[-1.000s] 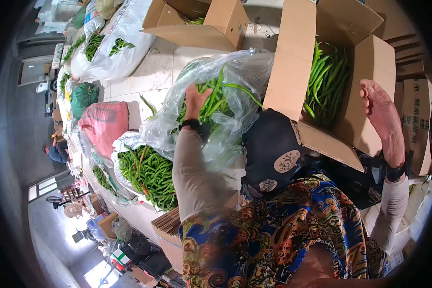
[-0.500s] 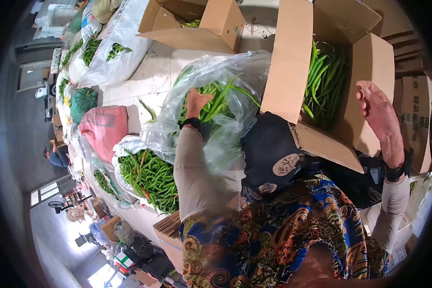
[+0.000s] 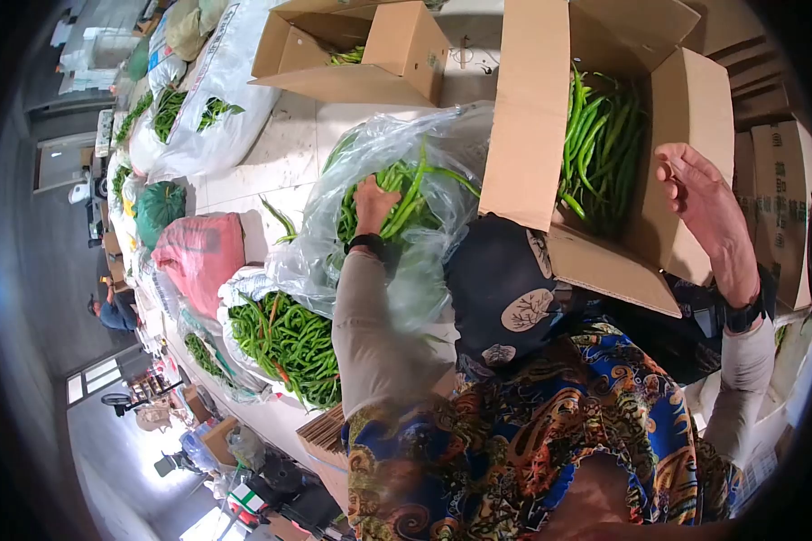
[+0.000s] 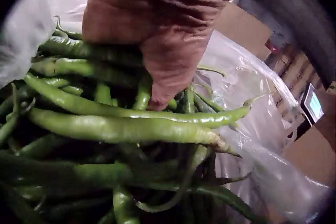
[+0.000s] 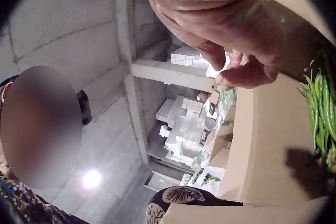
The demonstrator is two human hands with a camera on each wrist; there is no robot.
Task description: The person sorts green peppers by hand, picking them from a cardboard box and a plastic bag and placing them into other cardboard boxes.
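My left hand [image 3: 374, 206] reaches into a clear plastic bag [image 3: 320, 261], its fingers and thumb curled down around green chili peppers. In the left wrist view the thumb [image 4: 170, 71] pushes in among the long glossy peppers [image 4: 126, 129], while the fingertips are hidden. My right hand [image 3: 699, 203] hangs over the near side flap of an open cardboard box [image 3: 686, 117] with loosely bent fingers and holds nothing. Inside this box lies a heap of long green chili peppers [image 3: 604, 144]. The right wrist view shows the right hand [image 5: 226, 35] beside the box wall [image 5: 273, 140].
Another open carton [image 3: 352, 77] stands behind the plastic bag. A sack of green peppers [image 3: 284, 347], a pink sack [image 3: 203, 257] and a large white bag [image 3: 207, 131] line the left. A few loose peppers [image 3: 280, 219] lie on the floor. Another person [image 3: 113, 307] is far off.
My left hand has settled lower among the peppers, its fingers more bent and its thumb less spread. The right hand keeps nearly the same pose. The head view has shifted slightly.
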